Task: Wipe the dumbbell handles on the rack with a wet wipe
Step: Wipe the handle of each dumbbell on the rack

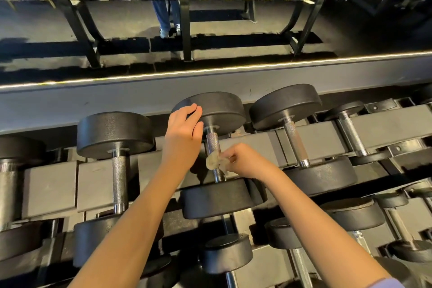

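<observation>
Right hand (245, 162): fingers and thumb pinched on a crumpled wet wipe (214, 161). The wipe is pressed against the right side of a knurled dumbbell handle (213, 145), about midway along it, a little nearer the near end.

Left hand (183, 138): just left of the same handle and beyond the right hand. Its fingers curl over the rim of the far head (219, 110), with the thumb by the inner face. Judged to be a steadying grasp.

Below the right hand, the handle runs into the near head (217, 199). The dumbbell lies in its cradle on the rack (327, 133), not lifted.

To the right of the right hand is a neighbouring handle (295, 142), with smaller dumbbells beyond it. To the left of the left hand is another handle (119, 175). More dumbbells sit on the lower tier, nearer the person.

Progress, as a judgement: wiping of this one handle is under way. The wipe covers only a short stretch, and the knurling above and the collar below it are exposed. No handle shows moisture or any difference in sheen, so it cannot be told which of the others have been done. Most of the rack should be counted as outstanding.
</observation>
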The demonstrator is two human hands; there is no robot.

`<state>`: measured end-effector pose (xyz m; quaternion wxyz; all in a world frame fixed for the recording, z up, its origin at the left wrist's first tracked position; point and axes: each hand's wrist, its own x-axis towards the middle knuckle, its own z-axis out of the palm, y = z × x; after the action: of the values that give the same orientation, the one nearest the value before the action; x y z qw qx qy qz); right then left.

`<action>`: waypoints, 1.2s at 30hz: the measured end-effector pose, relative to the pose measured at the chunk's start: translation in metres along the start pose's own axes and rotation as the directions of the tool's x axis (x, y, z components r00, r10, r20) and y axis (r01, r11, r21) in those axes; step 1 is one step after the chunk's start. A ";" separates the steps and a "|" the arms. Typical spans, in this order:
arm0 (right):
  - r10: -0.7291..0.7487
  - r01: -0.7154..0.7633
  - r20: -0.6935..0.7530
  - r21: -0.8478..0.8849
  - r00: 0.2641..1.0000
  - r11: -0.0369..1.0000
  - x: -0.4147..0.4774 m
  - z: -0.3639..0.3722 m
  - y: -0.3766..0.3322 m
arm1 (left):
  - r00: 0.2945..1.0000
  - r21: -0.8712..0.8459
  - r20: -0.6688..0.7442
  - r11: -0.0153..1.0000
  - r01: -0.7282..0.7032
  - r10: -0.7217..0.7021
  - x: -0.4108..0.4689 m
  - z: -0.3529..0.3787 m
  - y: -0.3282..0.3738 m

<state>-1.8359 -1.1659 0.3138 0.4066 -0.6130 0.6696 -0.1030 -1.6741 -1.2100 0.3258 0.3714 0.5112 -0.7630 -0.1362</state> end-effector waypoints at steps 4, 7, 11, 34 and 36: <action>0.047 -0.047 -0.191 0.007 0.980 0.999 0.006 0.005 -0.010 | 0.999 0.007 0.019 0.999 0.036 -0.036 0.001 0.000 0.001; 0.110 -0.064 -0.311 0.155 0.944 0.986 0.020 0.003 -0.019 | 0.998 0.020 0.036 0.998 0.051 -0.052 0.002 -0.001 0.002; 0.165 0.004 -0.493 0.324 0.854 0.946 0.035 0.005 -0.030 | 0.997 0.029 0.054 0.998 0.055 -0.056 0.001 -0.002 0.003; 0.266 -0.246 -0.126 0.156 0.956 0.957 0.016 0.002 -0.006 | 1.000 -0.058 0.025 0.998 -0.001 0.002 -0.004 0.000 -0.005; 0.286 -0.285 -0.013 0.056 0.958 0.957 0.006 0.002 -0.004 | 0.999 -0.078 0.051 0.997 0.023 -0.019 -0.004 0.000 -0.003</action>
<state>-1.8318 -1.1719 0.3124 0.4267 -0.4977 0.7521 -0.0677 -1.6712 -1.2074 0.3222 0.3705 0.5009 -0.7606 -0.1826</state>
